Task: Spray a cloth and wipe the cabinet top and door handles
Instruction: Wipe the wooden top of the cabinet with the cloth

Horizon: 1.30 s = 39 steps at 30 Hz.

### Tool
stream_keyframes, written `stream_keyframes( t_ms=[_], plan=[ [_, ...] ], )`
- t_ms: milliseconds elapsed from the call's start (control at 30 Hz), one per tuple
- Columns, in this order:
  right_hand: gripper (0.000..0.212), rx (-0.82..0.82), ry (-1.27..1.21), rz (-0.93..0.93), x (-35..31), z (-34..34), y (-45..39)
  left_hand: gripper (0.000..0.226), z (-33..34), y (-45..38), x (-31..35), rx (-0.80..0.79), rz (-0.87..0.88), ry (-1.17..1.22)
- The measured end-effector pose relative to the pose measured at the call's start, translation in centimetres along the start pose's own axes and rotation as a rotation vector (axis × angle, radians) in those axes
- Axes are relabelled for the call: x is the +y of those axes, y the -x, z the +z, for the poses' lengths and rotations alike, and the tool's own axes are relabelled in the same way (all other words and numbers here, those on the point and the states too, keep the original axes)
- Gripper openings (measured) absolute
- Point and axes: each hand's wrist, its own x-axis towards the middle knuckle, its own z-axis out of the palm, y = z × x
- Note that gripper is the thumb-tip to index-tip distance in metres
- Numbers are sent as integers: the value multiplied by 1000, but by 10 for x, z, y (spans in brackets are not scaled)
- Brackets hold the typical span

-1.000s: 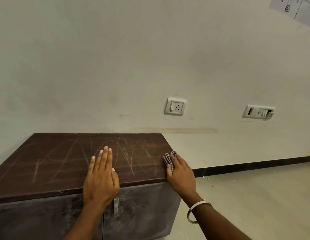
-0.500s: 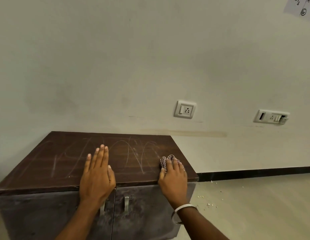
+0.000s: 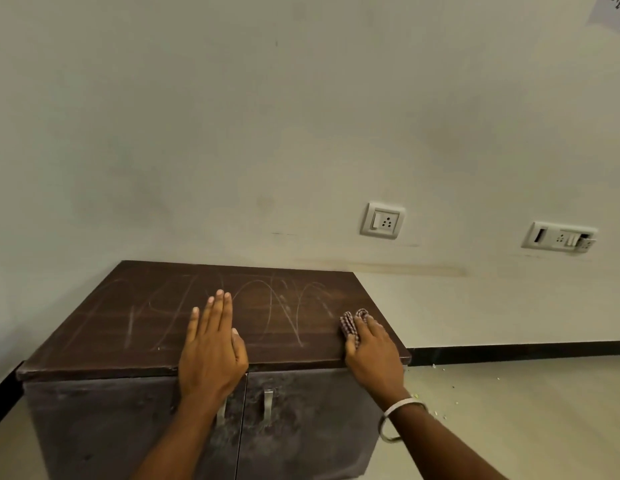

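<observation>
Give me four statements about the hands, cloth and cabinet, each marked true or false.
1. The right hand presses a checked cloth onto the cabinet top. True.
2. The left hand holds a spray bottle. False: it lies flat and empty on the top.
3. Pale streaks mark the dark top. True.
4. Both cabinet doors stand open. False: they are shut, with one door handle in plain sight.

We see the checked cloth (image 3: 350, 325) bunched small near the right front corner of the dark brown cabinet top (image 3: 156, 317), which is streaked with pale arcs. Below its front edge, two upright metal door handles (image 3: 267, 405) flank the seam between the grey doors.
</observation>
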Motion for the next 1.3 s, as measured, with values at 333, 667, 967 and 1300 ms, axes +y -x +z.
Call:
stream_keyframes(
  t_ms=[333,667,967,1300],
  plan=[
    [53,-60,45,-70,-38,16,-14,66,1,0,2,-5,-16,-23],
    [54,-116,42,-148,-33,17,-34,65,-1,0,3,-6,-19,-20],
    [55,-95,102,-10,-18,18,-57,64,0,1,4,10,-14,-7],
    [55,-156,80,-212,-64,41,-62,65,-4,0,7,17,-11,0]
  ],
)
